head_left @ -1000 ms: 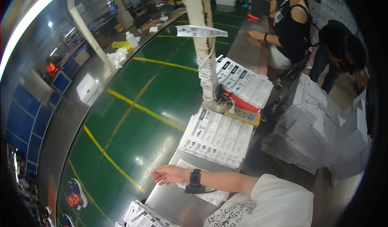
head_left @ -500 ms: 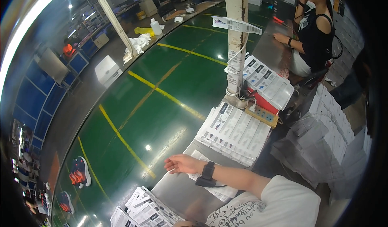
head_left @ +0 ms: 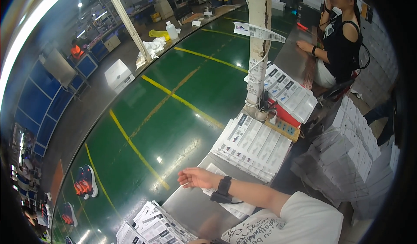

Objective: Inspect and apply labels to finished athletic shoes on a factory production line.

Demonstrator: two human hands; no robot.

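Note:
My right hand point(head_left: 195, 177) reaches in from the lower right over a metal worktop, beside the long green surface point(head_left: 191, 85). Its fingers are loosely curled and hold nothing. Whether it touches the worktop I cannot tell. A black strap device point(head_left: 223, 186) circles the wrist. Under the wrist lies a printed white sheet point(head_left: 234, 207). Right of the hand, overlapping printed white cardboard pieces point(head_left: 256, 142) form a wide stack; another stack of them point(head_left: 154, 224) lies at the lower edge. Only a sliver of skin and dark band shows at the bottom edge; my left hand is out of sight.
Dark shoes with orange laces point(head_left: 87, 181) stand far left on the green surface. A white post point(head_left: 256, 70) rises beside a wooden-edged power strip point(head_left: 283, 129). At the far right, a co-worker point(head_left: 336, 40) sits near wrapped stacks of white boxes point(head_left: 347, 153).
The view has shifted slightly, so the post and the co-worker appear a little farther right and lower. My right hand keeps nearly the same pose.

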